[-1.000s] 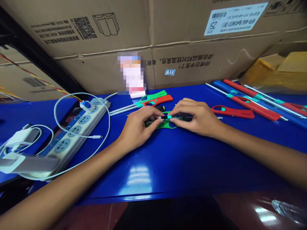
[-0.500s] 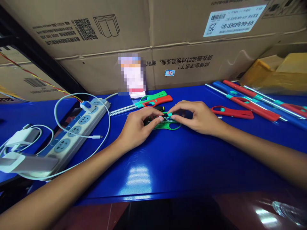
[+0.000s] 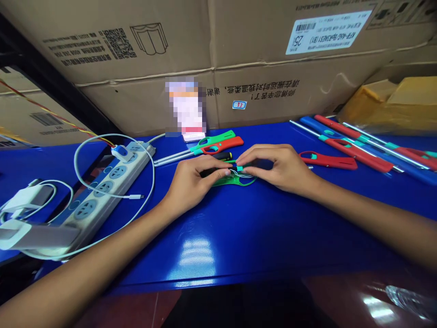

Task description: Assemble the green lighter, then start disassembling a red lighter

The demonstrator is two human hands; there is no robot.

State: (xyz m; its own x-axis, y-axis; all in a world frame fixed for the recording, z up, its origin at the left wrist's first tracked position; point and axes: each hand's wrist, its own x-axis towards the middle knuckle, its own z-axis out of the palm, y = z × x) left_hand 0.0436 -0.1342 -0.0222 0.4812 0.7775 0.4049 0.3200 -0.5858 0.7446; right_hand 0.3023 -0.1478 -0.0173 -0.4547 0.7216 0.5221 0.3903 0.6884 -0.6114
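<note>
Between my hands lies an opened green lighter casing on the blue table, with thin pale wires and a dark inner part showing. My left hand is closed at its left side, thumb and forefinger pinching around the inner parts; its palm side is hidden. My right hand pinches at the small teal trigger piece, its other fingers curled behind. Just beyond the fingertips is a black and yellow screwdriver handle. Behind it lie a green lighter and an orange-red lighter with metal tubes.
A red lighter handle lies right of my hands, near several red and blue long lighters. A power strip with white cables stands left. A lit phone leans on a cardboard box. The table's front edge is near me.
The view has shifted slightly. My fingers have moved a little around the teal piece and wires, and the dark part between them shows less.
</note>
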